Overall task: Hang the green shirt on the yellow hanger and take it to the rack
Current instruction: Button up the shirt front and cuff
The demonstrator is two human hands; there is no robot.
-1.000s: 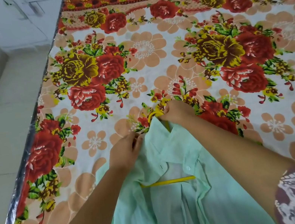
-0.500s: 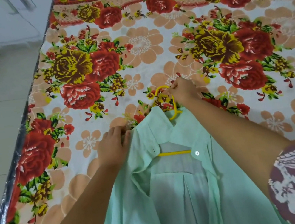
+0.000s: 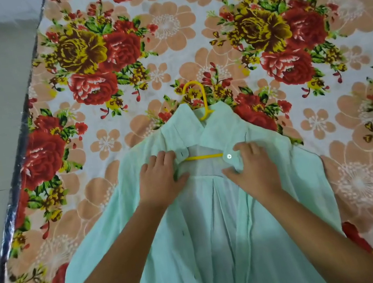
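Green shirt (image 3: 128,214) – 1 pc, lying front-up on bed (image 3: 161,33), tail toward near edge, collar pointing to far edge, well apart from bed's left edge.
Yellow hanger (image 3: 205,103) – 1 pc, sitting inside shirt: hook sticking out past collar, bar showing across open neck.
L hand (image 3: 160,181) – pinching the front edge w/ buttonhole, just below collar.
R hand (image 3: 252,167) – pinching opposite front edge, fingers curling right beside top button (image 3: 229,156).
Position: both hands touching shirt, flanking the neck gap, hanger bar running between them; neither is touching hanger.
Step, est.: hanging part is looking done; person seems to be closing top button so shirt is not slipping off.
Next move is calling for: drawing both edges together over bar, feeding button thru hole, then taking hook & lifting the lot off bed for rack. Rack – not showing in view.
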